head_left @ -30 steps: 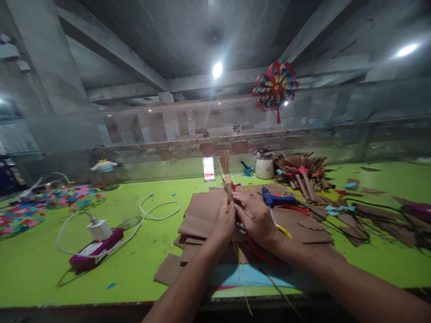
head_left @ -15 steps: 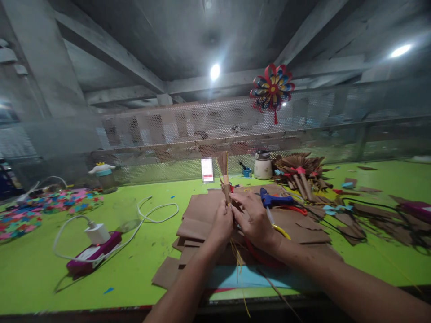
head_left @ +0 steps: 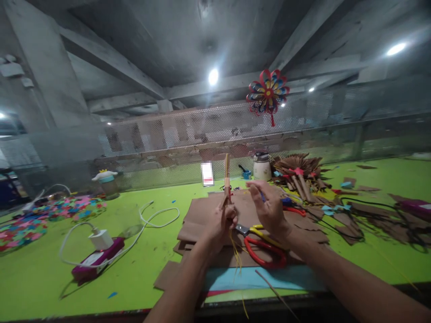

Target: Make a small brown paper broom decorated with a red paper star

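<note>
My left hand (head_left: 224,222) is closed round the lower part of a narrow folded brown paper piece (head_left: 227,172), which stands upright above the fist. Yellow strands (head_left: 236,255) hang below that hand. To its right, my right hand (head_left: 267,206) is raised with its fingers apart from the paper; whether a small thing is between the fingertips cannot be made out. Scissors with red and yellow handles (head_left: 266,255) lie on brown paper sheets (head_left: 198,217) under the hands. A blue glue gun (head_left: 286,202) is partly hidden behind my right hand.
A white cable and charger (head_left: 101,240) on a purple power strip (head_left: 97,260) lie left on the green table (head_left: 141,273). Colourful paper stars (head_left: 77,208) are farther left. A jar (head_left: 261,167) and folded brown paper fans (head_left: 299,168) stand at the back right.
My right hand has let go of the brown paper piece and moved up and right, uncovering the scissors. The paper piece has turned and now looks narrower.
</note>
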The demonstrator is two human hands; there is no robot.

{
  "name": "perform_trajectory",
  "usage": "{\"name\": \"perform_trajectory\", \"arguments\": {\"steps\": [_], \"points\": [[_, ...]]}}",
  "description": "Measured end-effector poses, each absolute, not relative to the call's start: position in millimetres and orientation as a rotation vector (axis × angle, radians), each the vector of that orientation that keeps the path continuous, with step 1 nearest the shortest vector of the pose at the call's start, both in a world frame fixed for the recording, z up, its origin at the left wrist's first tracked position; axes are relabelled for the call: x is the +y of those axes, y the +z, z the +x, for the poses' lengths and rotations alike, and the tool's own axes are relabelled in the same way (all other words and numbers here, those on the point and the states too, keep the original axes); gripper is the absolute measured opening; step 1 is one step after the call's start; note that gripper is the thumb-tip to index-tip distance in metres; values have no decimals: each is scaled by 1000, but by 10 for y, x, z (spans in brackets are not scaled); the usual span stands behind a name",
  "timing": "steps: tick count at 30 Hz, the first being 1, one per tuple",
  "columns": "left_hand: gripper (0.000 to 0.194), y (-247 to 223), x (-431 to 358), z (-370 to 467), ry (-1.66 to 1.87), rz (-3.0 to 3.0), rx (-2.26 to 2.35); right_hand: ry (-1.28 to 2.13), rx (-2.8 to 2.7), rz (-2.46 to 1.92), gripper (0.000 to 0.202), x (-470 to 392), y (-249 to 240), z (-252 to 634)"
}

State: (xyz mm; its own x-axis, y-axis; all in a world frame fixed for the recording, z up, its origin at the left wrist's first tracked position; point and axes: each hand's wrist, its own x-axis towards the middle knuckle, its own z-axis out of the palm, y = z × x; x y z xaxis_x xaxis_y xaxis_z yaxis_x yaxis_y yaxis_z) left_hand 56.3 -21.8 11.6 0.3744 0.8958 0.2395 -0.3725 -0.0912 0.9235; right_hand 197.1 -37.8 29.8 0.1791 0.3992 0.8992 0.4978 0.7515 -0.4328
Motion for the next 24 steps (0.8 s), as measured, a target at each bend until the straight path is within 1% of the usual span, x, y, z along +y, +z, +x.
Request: {"name": "perform_trajectory", "arguments": {"steps": [4, 8, 12, 16, 21, 24], "points": [[31, 148, -247, 540, 1067, 1206, 501, -62, -1374, -928, 23, -132, 233, 2106], [29, 164, -250, 537, 1029, 1158, 529, 105, -1434, -1027, 22, 75, 111, 2181], [35, 189, -257, 531, 1009, 1131, 570, 196, -1465, -1058, 21, 132, 77, 2205], [36, 197, -256, 514, 1011, 1120, 553, 303, -1469, -1032, 22, 115, 97, 2202], [34, 200, -265, 517, 1028, 1130, 505, 706, -1373, -878, 22, 55, 153, 2194], [30, 218, -291, 525, 1015, 1147, 481, 954, -1278, -760, 28, -11, 218, 2218]]}}
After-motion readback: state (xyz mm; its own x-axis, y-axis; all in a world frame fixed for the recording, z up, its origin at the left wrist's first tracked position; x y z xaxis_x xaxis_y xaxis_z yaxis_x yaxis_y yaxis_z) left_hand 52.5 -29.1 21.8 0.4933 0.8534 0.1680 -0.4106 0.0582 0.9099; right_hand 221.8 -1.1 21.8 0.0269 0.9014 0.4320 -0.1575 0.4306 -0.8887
